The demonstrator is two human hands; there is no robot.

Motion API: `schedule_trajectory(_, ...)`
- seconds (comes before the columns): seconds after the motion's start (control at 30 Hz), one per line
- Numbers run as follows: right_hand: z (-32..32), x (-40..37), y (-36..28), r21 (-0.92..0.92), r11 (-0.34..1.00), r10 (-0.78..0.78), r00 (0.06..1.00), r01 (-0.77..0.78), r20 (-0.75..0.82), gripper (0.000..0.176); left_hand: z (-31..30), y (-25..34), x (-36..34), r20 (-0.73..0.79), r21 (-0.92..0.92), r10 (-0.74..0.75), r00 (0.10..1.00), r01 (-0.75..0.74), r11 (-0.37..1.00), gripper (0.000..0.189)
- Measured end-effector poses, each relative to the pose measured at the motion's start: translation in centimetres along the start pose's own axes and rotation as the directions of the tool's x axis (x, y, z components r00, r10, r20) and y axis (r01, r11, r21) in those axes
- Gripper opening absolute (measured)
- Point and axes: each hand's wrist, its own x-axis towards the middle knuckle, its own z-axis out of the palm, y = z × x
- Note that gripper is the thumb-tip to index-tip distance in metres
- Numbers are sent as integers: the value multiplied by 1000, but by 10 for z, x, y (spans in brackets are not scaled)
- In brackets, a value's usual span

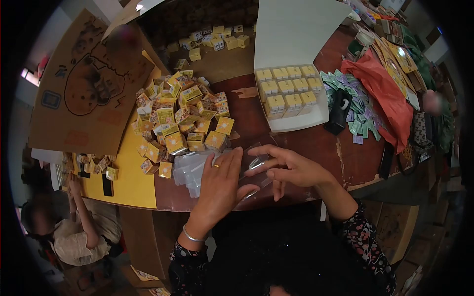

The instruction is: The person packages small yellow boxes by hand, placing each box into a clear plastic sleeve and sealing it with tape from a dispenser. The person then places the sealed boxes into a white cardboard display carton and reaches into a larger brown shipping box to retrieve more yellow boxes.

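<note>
My left hand [220, 182] lies palm down with its fingers stretched out, over the right part of a stack of clear plastic pieces [190, 170]. To its right my right hand [291, 170] is spread above the table, its fingers apart, beside loose clear film [256, 160]. Whether the film touches the fingertips is hard to tell. Just beyond my hands rises a heap of small yellow boxes [187, 116]. An open white box [295, 121] at the back holds rows of similar yellow boxes [286, 86].
A large open carton [222, 66] with small boxes stands at the back. On the right are green and purple packets [363, 116], a black object [338, 111] and a red bag [390, 98]. At left are a printed cardboard flap [89, 89], a phone [107, 185] and a seated person [81, 237].
</note>
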Motion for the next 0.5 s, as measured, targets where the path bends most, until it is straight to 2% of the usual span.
schedule_trajectory(0.03,-2,1,2,-4,1000,2,1000,-1,10,52,5,-1,-2,-3,24,14,1000,-14,1000,64)
schedule_trajectory(0.17,-13,-1,-4,-3,999,-51,999,51,-20,39,15,-8,-10,116,-219,-112,987,135,966,45)
schedule_trajectory(0.23,-24,-5,-13,-241,942,-293,924,235,-246,27,10,-13,-11,206,-376,-187,961,254,891,35)
schedule_trajectory(0.27,-32,-6,-13,-293,914,-385,827,280,-409,23,10,-12,-12,207,-462,-227,952,300,835,32)
schedule_trajectory(0.33,-27,-1,-21,-401,886,-419,775,234,-474,23,9,-9,-13,219,-619,-300,928,370,692,28)
schedule_trajectory(0.37,-26,0,-25,-453,868,-439,745,205,-503,23,9,-8,-12,233,-640,-291,928,372,673,30)
schedule_trajectory(0.47,-36,7,-16,-321,934,-258,919,158,-298,21,7,-5,-10,266,-721,-235,935,355,595,40)
schedule_trajectory(0.5,-31,9,-21,-276,945,-264,908,176,-325,20,5,-4,-9,263,-761,-201,944,331,558,44)
